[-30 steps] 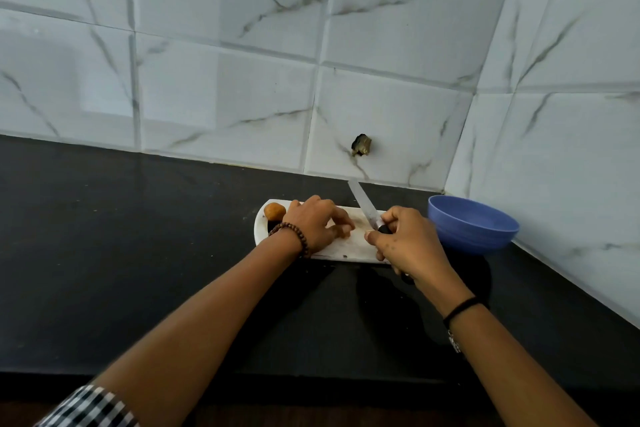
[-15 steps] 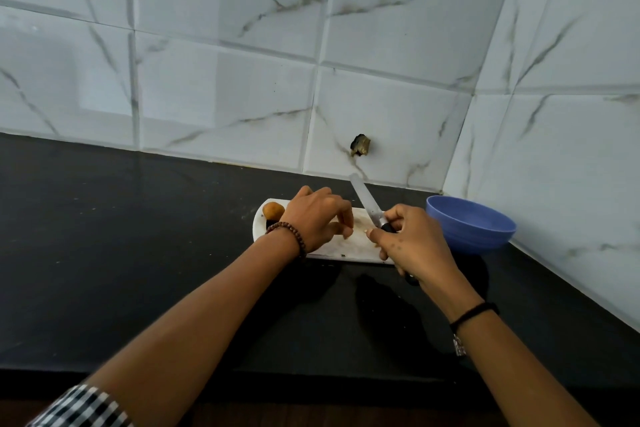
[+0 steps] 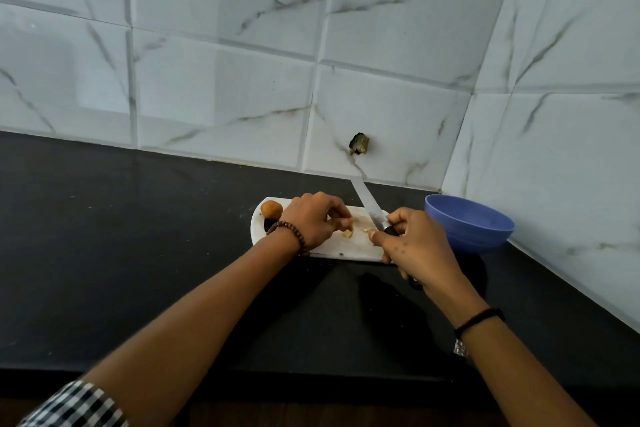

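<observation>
Pale yellowish food piece [image 3: 347,231] is being pinched by the left hand [image 3: 313,220] on the white oblong cutting board [image 3: 341,248]. Right hand [image 3: 415,246] is grasping the black-handled steel knife [image 3: 367,204], its blade pointing far-left above the board.

You have soft, even light. The tiled wall [image 3: 381,45] reads bright, with a pale reflection at left; the black countertop [image 3: 138,236] reads dim. Your right hand [image 3: 415,248] casts a diffuse shadow toward you. Straight lines bow near the edges.

I have just one view: a wide camera on the head, facing forward and down, close above the counter [image 3: 138,236], with the cutting board [image 3: 332,248] centred and the wall [image 3: 225,80] behind.
</observation>
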Demonstrator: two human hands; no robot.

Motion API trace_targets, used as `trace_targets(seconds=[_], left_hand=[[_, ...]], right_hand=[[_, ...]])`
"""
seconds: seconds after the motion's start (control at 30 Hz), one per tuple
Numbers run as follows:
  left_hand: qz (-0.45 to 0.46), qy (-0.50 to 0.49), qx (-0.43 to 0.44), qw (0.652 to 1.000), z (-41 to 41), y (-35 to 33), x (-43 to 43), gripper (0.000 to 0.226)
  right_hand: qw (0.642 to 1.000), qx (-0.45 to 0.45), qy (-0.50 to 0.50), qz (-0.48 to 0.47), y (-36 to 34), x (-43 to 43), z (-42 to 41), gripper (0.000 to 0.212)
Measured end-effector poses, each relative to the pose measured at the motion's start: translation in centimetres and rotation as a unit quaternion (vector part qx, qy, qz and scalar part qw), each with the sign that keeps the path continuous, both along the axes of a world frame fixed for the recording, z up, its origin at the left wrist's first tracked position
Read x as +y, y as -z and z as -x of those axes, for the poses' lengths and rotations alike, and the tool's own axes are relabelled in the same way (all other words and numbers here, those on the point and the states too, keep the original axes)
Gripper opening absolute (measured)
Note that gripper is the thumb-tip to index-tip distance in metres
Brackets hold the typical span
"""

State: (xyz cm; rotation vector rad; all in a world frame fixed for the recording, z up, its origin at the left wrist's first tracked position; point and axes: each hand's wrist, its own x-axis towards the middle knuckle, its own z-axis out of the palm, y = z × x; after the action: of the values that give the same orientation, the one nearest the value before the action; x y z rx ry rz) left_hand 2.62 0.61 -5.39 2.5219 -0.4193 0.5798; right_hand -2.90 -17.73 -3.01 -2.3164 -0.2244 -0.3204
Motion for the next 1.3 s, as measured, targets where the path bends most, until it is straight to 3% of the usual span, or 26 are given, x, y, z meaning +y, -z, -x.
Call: trace_targets(seconds=[0.13,0.5,0.67,1.03,1.2,1.3], left_hand=[[0.043,0.086,0.057,0.994,0.2,-0.1,-0.2,0.012],[0.013,0.04,0.071,0.997,0.5,-0.1,-0.5,0.02],[-0.038,0.056,0.08,0.995,1.0,-0.5,-0.5,0.024],[0.061,0.017,0.058,0.996,0.9,0.2,-1.3,0.017],[0.097,0.022,0.066,0.993,0.7,0.4,-2.0,0.016],[0.112,0.017,0.072,0.991,0.6,0.5,-2.5,0.016]], right_hand=[[1.0,-0.004,-0.008,-0.009,0.1,-0.3,0.5,0.014],[0.999,0.027,0.002,0.041,0.4,-1.3,2.7,0.041],[0.998,0.025,0.002,0.05,0.2,-1.3,2.9,0.042],[0.995,0.053,0.012,0.078,0.8,-0.9,3.1,0.025],[0.992,0.059,0.031,0.11,0.9,-1.0,3.4,0.033],[0.988,0.074,0.04,0.128,0.6,-0.8,3.7,0.026]])
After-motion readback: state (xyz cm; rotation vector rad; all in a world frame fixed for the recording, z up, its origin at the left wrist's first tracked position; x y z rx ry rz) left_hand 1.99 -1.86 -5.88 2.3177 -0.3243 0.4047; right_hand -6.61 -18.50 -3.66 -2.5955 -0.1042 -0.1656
